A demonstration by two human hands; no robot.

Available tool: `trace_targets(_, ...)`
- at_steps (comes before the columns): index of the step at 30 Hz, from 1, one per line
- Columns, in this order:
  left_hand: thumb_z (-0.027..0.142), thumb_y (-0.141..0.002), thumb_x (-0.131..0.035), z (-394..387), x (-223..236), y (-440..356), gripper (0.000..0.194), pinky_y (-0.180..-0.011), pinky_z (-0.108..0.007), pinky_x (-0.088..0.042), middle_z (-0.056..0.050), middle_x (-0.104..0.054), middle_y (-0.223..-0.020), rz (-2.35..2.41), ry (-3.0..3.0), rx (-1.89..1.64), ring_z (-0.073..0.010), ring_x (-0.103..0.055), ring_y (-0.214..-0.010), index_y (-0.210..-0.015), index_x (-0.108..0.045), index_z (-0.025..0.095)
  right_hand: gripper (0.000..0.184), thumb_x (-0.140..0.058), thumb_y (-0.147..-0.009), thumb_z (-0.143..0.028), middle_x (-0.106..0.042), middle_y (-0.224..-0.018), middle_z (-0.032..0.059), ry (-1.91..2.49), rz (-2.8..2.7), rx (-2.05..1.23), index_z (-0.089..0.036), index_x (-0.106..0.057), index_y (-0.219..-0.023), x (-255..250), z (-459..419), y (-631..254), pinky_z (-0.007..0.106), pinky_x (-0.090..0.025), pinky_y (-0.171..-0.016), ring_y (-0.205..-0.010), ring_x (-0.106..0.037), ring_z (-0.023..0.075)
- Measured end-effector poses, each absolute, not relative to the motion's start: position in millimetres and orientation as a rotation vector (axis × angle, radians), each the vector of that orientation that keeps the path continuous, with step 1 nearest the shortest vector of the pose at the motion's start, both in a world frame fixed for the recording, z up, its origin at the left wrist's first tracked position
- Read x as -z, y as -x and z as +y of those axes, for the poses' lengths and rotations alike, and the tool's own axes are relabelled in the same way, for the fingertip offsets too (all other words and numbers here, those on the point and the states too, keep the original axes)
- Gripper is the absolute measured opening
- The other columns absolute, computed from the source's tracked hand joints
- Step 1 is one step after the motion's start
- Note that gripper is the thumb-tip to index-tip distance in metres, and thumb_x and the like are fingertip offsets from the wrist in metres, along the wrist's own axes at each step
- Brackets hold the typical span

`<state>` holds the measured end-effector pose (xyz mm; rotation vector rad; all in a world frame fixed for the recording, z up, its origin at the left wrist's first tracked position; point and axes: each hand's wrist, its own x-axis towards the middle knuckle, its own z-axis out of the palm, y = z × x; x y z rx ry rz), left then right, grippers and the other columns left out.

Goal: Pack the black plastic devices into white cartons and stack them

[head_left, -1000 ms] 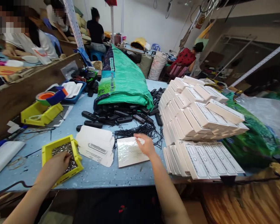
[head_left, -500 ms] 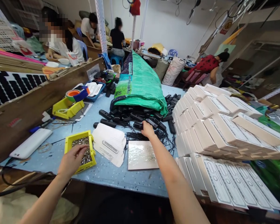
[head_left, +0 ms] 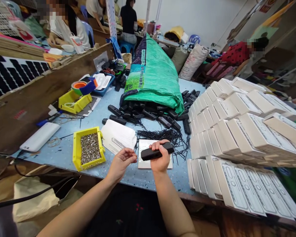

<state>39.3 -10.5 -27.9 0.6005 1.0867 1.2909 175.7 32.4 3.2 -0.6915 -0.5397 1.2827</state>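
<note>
My right hand (head_left: 160, 157) grips a long black plastic casing (head_left: 151, 153) with a textured surface, held above a white flat board (head_left: 143, 164). Just left of it, my left hand (head_left: 123, 162) has thumb and fingertips pinched together; whatever lies between them is too small to make out. A yellow bin (head_left: 76, 159) full of small shiny metal pieces (head_left: 90, 148) stands left of that hand. Beyond the board lies a tangle of thin black strips (head_left: 160, 134). More black casings (head_left: 149, 114) spill from the mouth of a green woven sack (head_left: 160, 79).
Stacked white boxes (head_left: 227, 138) fill the table's right side. A crumpled white paper sheet (head_left: 119, 133), a white power bank-like block (head_left: 40, 141) and a second yellow bin (head_left: 75, 103) with tape are on the left. A wooden board (head_left: 27, 95) edges the table; other people sit beyond.
My right hand has picked up a black casing from the pile and drawn it back toward me. My left hand has left the yellow bin and moved right beside it. The view has shifted.
</note>
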Motion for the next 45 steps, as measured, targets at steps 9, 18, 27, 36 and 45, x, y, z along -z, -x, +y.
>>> trace_targets(9,0.024,-0.064,-0.079,-18.1,40.1,-55.6,0.035,-0.066,-0.020,-0.047,0.004,-0.062,-0.067,1.149,-0.743,-1.310,-0.0085,-0.058,-0.066,-0.074,-0.045,0.018,0.025,-0.056,-0.069,-0.031,-0.036,-0.063,-0.0074,0.823,-0.334,-1.285,-0.021,-0.036,-0.080,5.3,33.5,-162.2,0.024,-0.046,-0.062,-0.054,-0.042,0.0059)
trace_targets(18,0.010,-0.072,-0.066,9.4,55.0,20.7,0.055,-0.109,-0.052,-0.030,-0.015,-0.048,-0.137,1.630,-2.219,-0.484,-0.0321,-0.043,-0.129,-0.124,-0.049,0.019,0.023,-0.071,-0.060,-0.027,-0.056,-0.062,-0.0010,0.990,-1.109,-1.130,-0.018,-0.051,-0.067,52.5,26.7,-215.3,0.029,-0.047,-0.065,-0.061,-0.055,0.0133)
trace_targets(27,0.012,-0.062,-0.077,52.5,51.7,45.7,0.056,-0.100,-0.050,-0.031,-0.016,-0.056,-0.117,1.480,-2.669,0.286,-0.0326,-0.050,-0.113,-0.112,-0.052,0.012,0.051,-0.064,-0.068,-0.040,-0.059,-0.109,0.0109,1.590,-1.177,-0.670,-0.016,-0.052,-0.112,100.8,61.8,-255.4,0.038,-0.045,-0.091,-0.099,-0.057,0.0218)
trace_targets(36,0.008,-0.057,-0.078,67.0,31.3,52.6,0.051,-0.099,-0.048,-0.031,-0.015,-0.059,-0.112,1.417,-2.597,0.243,-0.0319,-0.053,-0.109,-0.103,-0.056,0.014,0.027,-0.056,-0.077,-0.032,-0.056,-0.105,0.0090,1.504,-1.467,-0.505,-0.017,-0.056,-0.100,112.3,60.3,-262.3,0.043,-0.038,-0.099,-0.103,-0.050,0.0214)
trace_targets(45,0.030,-0.080,-0.058,25.9,-38.3,30.6,0.026,-0.077,-0.028,-0.048,-0.006,-0.070,-0.101,1.127,-1.768,-0.432,-0.0238,-0.064,-0.088,-0.103,-0.069,0.023,0.032,-0.059,-0.085,-0.024,-0.059,-0.106,0.0075,0.926,-1.764,-0.378,-0.026,-0.059,-0.117,11.9,20.2,-219.1,0.039,-0.044,-0.092,-0.101,-0.055,0.0207)
